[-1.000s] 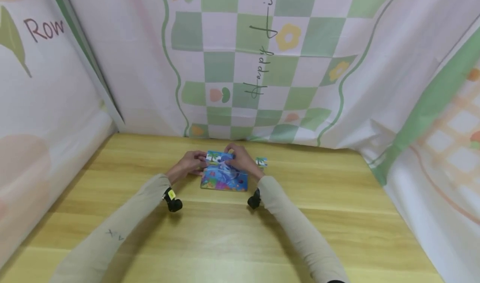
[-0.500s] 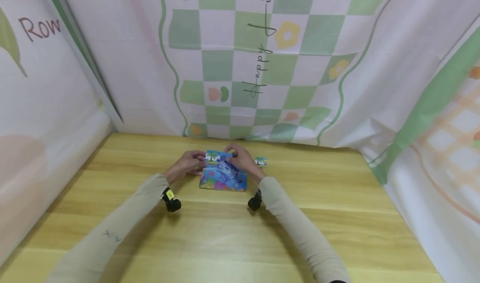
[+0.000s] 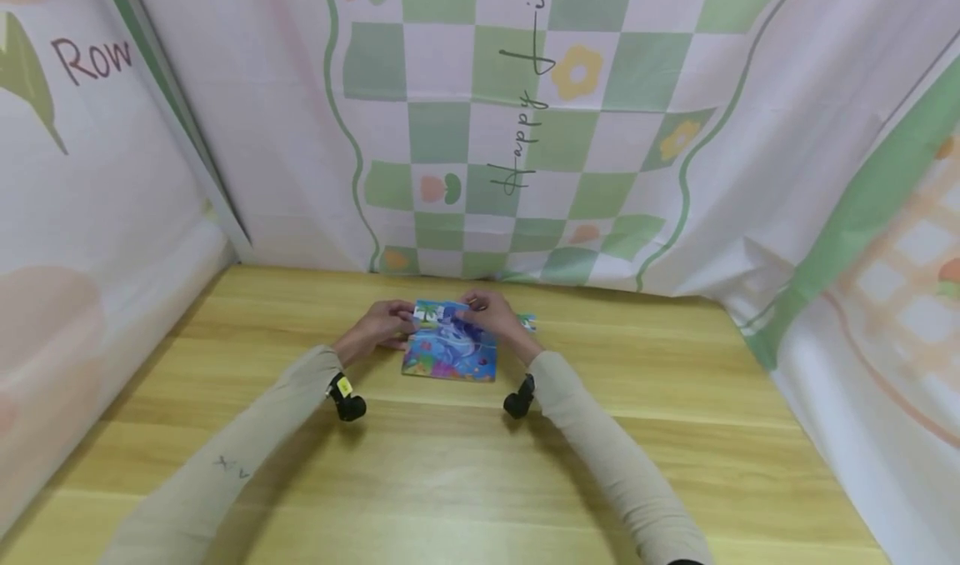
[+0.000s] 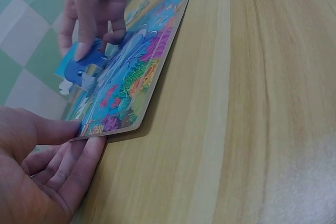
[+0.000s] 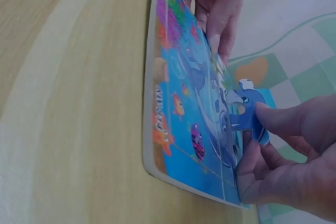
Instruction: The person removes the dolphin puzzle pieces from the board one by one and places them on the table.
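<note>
head view: my right hand [image 3: 492, 315] has slid slightly rightward, pinching a blue piece [image 5: 251, 109] tilted at the far side of the puzzle board [image 3: 450, 368]; i judge it unseated. my left hand [image 3: 385, 323] grips the left edge. tabletop [image 3: 435, 473] stretches toward me; a curtain [image 3: 438, 140] stands close beyond.

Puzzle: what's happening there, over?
Left hand grips board. Right hand pinches blue piece, raised over board. Loose piece to the side, seemingly not blocking.
</note>
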`<action>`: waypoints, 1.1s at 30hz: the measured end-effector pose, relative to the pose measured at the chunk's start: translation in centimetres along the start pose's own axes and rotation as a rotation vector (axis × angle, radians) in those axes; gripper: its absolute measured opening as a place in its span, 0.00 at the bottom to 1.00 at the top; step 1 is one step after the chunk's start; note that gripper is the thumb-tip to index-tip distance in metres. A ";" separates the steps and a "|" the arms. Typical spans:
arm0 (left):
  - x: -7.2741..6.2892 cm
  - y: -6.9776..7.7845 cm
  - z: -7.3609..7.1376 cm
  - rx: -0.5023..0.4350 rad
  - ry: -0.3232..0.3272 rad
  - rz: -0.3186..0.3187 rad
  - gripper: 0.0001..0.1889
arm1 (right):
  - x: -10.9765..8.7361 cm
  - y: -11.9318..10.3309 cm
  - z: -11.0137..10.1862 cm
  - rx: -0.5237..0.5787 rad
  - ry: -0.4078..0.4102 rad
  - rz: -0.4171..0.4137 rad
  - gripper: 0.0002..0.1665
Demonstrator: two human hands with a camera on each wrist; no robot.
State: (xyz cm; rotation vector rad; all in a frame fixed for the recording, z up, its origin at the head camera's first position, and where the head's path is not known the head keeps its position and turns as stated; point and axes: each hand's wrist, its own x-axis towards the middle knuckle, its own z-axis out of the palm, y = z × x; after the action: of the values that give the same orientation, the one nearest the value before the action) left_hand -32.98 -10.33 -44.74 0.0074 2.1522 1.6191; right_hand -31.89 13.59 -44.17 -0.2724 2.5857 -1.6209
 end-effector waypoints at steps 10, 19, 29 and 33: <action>0.2 0.1 -0.1 -0.015 0.006 0.004 0.29 | 0.2 -1.0 -1.2 0.329 -0.071 0.187 0.17; -0.1 0.2 0.0 -0.020 0.004 0.033 0.29 | -0.2 -0.2 -2.3 0.478 -0.104 0.141 0.21; -0.5 -0.3 0.2 -0.024 0.006 0.028 0.30 | -1.5 0.8 -4.5 0.452 -0.132 0.128 0.23; -0.5 -0.5 0.3 -0.036 0.005 0.033 0.30 | -2.0 1.2 -5.5 0.432 -0.140 0.117 0.24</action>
State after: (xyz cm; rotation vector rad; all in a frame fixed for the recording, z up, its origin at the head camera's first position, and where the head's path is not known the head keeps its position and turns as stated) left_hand -32.31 -10.36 -45.06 0.0275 2.1367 1.6778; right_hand -30.93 19.35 -42.89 -0.1892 2.0427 -1.9761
